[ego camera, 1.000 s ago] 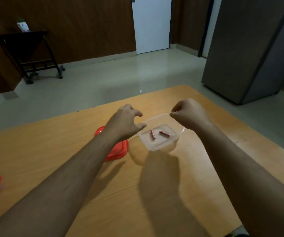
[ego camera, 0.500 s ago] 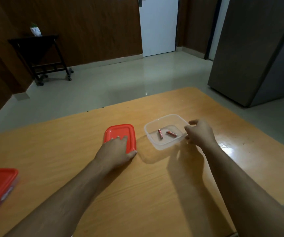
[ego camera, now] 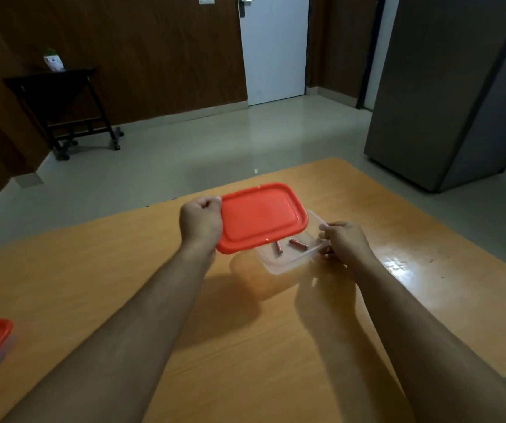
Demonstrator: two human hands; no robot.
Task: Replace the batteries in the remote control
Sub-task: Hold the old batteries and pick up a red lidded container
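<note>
In the middle of the frame, a red lid (ego camera: 262,219) is pinched at its left edge by the left hand (ego camera: 200,221), above a clear box (ego camera: 291,260). The box's right rim is pinched by the right hand (ego camera: 344,241). Two batteries (ego camera: 298,244) lie inside on the wooden table (ego camera: 93,285).

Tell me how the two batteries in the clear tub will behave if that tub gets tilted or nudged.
The batteries are small cylinders lying loose on the flat floor of the clear tub, so they will probably roll or slide. They look light, so a small tilt may shift them. The tub's walls should likely keep them in.
</note>
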